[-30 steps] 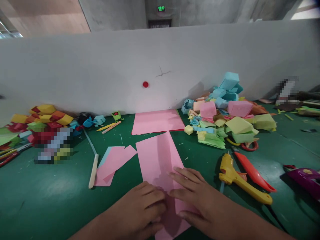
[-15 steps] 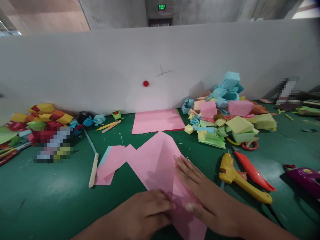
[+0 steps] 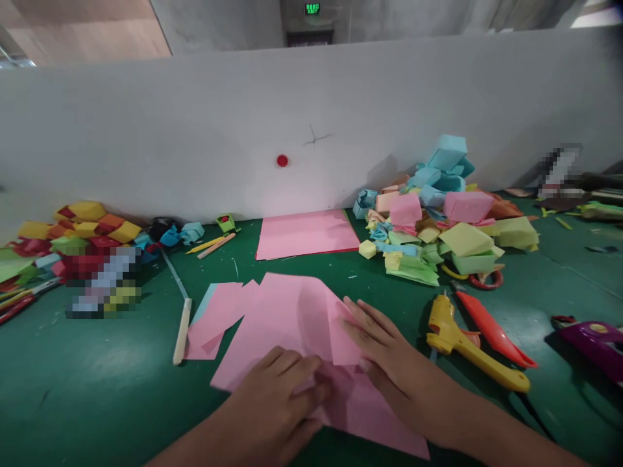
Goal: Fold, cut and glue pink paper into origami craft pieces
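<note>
The left hand (image 3: pixel 280 392) is curled, its fingertips on the pink sheet (image 3: pixel 277 311); whether finger and thumb pinch the paper I cannot tell. The sheet lies slantwise on the green table (image 3: pixel 121 402), directly under both hands. Just beside it, the right hand (image 3: pixel 402 366) is stretched out, fingers nearly straight, gripping nothing, laid over a folded flap (image 3: pixel 343 353) along the sheet's right side. For a crisp fold, the left hand does best to pin the sheet so it cannot turn, while the right lines up the edges first and then presses along the whole crease, from the middle outward.

Around them, at the far left, lie scissors (image 3: pixel 29 301) and a heap of red and yellow paper shapes (image 3: pixel 87 227). Nearer is a tool with a pale handle (image 3: pixel 182 331), then some pink scraps (image 3: pixel 219 318), whose tip meets or slips under the sheet's left edge; I cannot tell which. They are the closest hindrance to laying it flat. Behind the sheet, a pink stack (image 3: pixel 306 235) rests by the white board (image 3: pixel 195 143). To the right come a mixed paper pile (image 3: pixel 428 240) and a yellow glue gun (image 3: pixel 457 347), its handle near the right forearm, where an elbow could knock it.
</note>
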Available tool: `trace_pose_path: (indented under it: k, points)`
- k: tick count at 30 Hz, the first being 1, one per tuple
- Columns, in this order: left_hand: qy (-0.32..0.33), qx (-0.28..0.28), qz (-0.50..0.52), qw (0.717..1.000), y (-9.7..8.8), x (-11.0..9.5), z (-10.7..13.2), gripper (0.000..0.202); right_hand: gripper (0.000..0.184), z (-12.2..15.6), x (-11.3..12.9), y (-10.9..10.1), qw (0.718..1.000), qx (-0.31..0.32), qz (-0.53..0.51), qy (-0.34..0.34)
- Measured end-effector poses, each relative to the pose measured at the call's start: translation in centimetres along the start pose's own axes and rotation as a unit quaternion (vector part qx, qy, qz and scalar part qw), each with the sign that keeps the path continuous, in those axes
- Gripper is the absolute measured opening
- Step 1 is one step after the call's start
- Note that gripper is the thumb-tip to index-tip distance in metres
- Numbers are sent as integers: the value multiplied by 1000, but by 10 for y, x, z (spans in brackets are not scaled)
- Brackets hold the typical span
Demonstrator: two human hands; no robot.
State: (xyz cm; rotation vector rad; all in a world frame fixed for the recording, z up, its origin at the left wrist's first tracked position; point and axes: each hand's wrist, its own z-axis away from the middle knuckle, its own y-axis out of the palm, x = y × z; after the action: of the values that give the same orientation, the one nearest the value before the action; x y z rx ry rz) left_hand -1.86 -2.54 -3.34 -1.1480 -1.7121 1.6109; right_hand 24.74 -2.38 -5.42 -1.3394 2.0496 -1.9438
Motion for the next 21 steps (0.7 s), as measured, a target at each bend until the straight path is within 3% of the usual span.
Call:
trace_pose_path:
  k: [3,8,11,17,21]
  points:
    - [21,7,7,1000,4,-8,0,20,58,1,0,3,1000,8,-10,7]
    - [-16,-34,8,999,14,-7,6,63,66,2,3,2,999,12,-46,-13]
    - [-36,-31,15,999,15,-3,7,69,60,1,7,-1,998,28,-57,-14]
    - [2,-7,-33,999,13,-1,3,74,56,1,11,-6,997,33,-56,-40]
    - [-25,-19,-52,998,18,-2,8,78,54,0,12,-9,997,30,-42,-60]
